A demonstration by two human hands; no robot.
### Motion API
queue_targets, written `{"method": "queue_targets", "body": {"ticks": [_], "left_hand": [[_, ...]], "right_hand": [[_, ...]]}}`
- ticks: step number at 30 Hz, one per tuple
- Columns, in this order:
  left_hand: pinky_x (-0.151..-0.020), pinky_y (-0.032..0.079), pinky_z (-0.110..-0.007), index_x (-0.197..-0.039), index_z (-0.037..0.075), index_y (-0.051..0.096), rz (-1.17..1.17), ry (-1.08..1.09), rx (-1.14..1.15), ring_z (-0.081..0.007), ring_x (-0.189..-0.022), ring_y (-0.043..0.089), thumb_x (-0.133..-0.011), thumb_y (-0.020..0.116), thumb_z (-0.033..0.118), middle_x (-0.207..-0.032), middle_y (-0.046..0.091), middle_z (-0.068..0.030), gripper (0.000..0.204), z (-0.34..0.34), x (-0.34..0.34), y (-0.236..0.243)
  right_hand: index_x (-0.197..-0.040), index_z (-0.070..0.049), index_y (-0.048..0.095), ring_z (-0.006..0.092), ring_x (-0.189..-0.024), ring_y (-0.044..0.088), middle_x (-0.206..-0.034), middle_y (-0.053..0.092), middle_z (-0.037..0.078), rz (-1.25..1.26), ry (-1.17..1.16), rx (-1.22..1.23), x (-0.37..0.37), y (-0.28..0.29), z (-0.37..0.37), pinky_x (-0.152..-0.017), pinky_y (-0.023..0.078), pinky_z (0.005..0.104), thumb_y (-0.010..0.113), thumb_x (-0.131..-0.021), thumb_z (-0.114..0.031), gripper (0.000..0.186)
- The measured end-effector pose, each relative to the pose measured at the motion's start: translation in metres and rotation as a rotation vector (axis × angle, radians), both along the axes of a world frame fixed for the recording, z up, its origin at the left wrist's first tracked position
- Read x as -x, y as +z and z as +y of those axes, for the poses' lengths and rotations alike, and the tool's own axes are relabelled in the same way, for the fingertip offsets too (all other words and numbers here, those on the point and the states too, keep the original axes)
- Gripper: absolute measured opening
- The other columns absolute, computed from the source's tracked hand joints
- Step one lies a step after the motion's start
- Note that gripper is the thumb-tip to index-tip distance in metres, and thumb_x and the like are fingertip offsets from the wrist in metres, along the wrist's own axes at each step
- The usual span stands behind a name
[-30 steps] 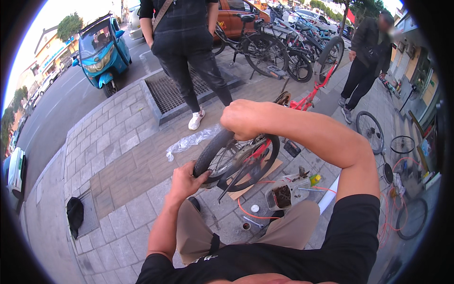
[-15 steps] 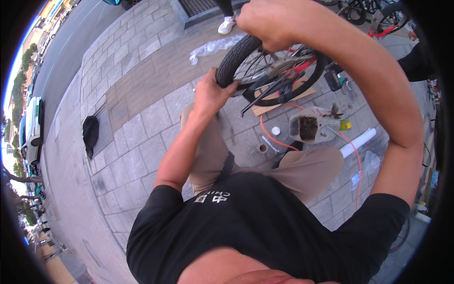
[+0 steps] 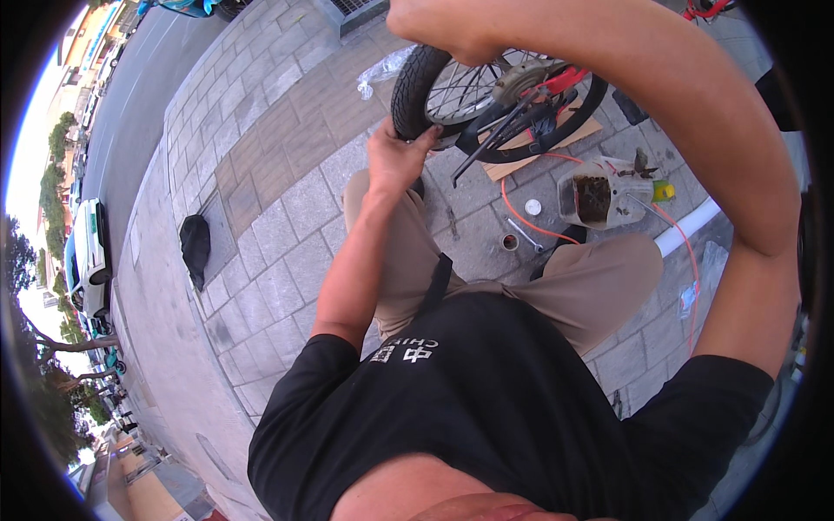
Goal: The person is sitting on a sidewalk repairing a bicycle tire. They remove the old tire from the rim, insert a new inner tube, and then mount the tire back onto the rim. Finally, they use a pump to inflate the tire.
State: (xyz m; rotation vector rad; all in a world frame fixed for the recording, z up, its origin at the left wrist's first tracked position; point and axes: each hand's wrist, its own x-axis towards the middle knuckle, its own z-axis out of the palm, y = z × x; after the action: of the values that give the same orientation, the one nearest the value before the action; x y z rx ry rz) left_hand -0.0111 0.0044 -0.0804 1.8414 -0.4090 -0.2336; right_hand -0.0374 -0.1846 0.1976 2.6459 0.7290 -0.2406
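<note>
A small spoked wheel with a black tyre (image 3: pixel 412 90) stands tilted in front of me, joined to a red frame part (image 3: pixel 560 82) and a grey hub (image 3: pixel 519 85). My left hand (image 3: pixel 395 158) grips the tyre's near left side, its thumb pressed along the inner edge by the rim. At the top of the tyre my right hand (image 3: pixel 452 30) is closed over it, with the arm arched across from the right; its fingertips are hidden. Below the hub a black lever-like bar (image 3: pixel 486 148) sticks out toward me.
A wooden board (image 3: pixel 569 130) lies under the wheel. Nearer are an orange hose (image 3: pixel 519 213), a cut-open plastic jug (image 3: pixel 621 193), a spanner (image 3: pixel 525 233), a small cup (image 3: pixel 510 242) and a white lid (image 3: pixel 532 207). A black cloth (image 3: pixel 195 247) lies left, clear plastic (image 3: pixel 382 69) beyond the wheel.
The whole view has shifted, so the ground things appear farther right. Both hands stay at the tyre; my right hand appears farther left and higher in the picture.
</note>
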Motion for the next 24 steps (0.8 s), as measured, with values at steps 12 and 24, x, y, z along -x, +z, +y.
{"method": "queue_targets", "body": {"ticks": [12,24], "left_hand": [[-0.078,0.057,-0.028,-0.101,-0.001,0.077,-0.093,-0.137,-0.084,-0.0037,-0.083,0.065,-0.087,0.093,0.009,-0.092,0.082,-0.0022,0.023,0.023,-0.021,0.013],[-0.099,0.054,-0.034,-0.128,-0.002,0.071,-0.229,-0.276,-0.170,-0.0088,-0.104,0.069,-0.083,0.097,0.012,-0.110,0.081,-0.0066,0.054,0.030,-0.027,0.028]], "right_hand": [[-0.094,0.000,0.083,0.0390,-0.094,0.078,-0.094,0.080,0.022,0.033,0.005,-0.034,-0.004,0.006,-0.007,-0.081,0.061,0.0488,0.077,-0.078,-0.011,0.020],[-0.095,0.001,0.082,0.0399,-0.094,0.078,-0.095,0.079,0.023,0.101,-0.066,-0.027,0.001,0.021,-0.026,-0.081,0.060,0.0494,0.076,-0.078,-0.010,0.022]]}}
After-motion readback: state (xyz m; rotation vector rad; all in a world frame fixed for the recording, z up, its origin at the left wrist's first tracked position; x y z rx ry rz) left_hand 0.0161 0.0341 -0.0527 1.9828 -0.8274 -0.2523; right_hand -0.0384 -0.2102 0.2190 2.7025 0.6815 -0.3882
